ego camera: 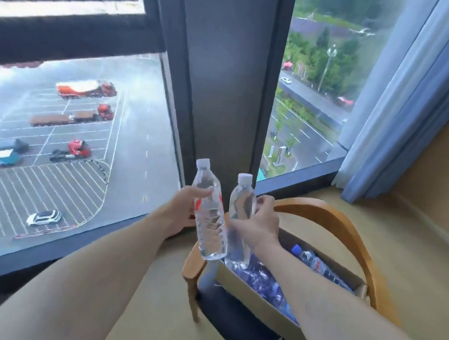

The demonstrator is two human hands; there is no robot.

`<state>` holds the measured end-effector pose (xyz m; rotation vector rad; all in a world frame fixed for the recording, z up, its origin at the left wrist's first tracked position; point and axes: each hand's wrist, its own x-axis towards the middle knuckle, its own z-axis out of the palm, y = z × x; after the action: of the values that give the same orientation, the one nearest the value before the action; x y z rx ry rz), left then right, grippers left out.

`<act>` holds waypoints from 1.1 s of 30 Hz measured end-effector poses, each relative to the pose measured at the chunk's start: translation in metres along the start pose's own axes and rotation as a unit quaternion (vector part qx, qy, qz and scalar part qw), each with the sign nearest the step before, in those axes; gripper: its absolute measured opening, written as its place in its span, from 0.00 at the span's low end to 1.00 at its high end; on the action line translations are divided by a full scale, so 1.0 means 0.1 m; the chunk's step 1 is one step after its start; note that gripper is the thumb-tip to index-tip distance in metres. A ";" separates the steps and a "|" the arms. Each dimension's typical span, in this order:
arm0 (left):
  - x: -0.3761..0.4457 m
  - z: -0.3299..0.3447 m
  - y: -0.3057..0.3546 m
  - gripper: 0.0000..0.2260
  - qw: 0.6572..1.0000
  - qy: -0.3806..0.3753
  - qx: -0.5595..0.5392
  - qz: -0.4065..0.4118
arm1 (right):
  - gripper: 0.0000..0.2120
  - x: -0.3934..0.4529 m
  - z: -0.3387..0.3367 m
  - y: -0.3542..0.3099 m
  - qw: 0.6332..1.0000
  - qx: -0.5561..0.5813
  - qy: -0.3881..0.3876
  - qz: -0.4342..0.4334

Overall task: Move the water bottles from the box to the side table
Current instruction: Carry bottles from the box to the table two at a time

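My two bare forearms fill the foreground, reaching toward the window (pixel 63 129). Below them a wooden armchair (pixel 351 229) carries the open cardboard box (pixel 257 291), with packed bottles inside, one blue-capped bottle (pixel 316 264) lying on top. I see my left hand (pixel 182 209) wrapped around one clear water bottle (pixel 209 218), and my right hand (pixel 259 224) curled around a second clear bottle (pixel 240 216); both are upright, side by side, raised above the box's near corner.

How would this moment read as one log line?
left hand: holds bottle | right hand: holds second bottle | box: on chair
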<state>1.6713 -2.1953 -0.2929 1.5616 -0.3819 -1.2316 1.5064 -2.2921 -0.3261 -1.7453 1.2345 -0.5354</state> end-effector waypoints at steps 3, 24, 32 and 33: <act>-0.39 -0.35 0.07 0.11 0.993 0.011 -0.113 0.031 | 0.34 -0.21 0.21 -0.39 0.992 0.106 -0.057 0.021; -3.67 -3.23 -0.99 0.40 0.894 0.336 -0.263 0.133 | 0.16 -3.03 2.70 -2.48 0.812 0.143 -0.566 0.009; -5.07 -4.01 -1.69 0.39 0.787 0.517 -0.313 0.125 | 0.25 -4.38 3.91 -2.94 0.729 0.054 -0.681 -0.050; -5.26 -4.09 -1.76 0.41 0.773 0.540 -0.311 0.120 | 0.22 -4.57 4.06 -3.00 0.708 0.046 -0.702 -0.063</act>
<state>1.7379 -1.5136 -0.2162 1.3062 0.5312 -0.0692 1.7815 -1.6811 -0.2054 -1.4828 -0.0400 0.6505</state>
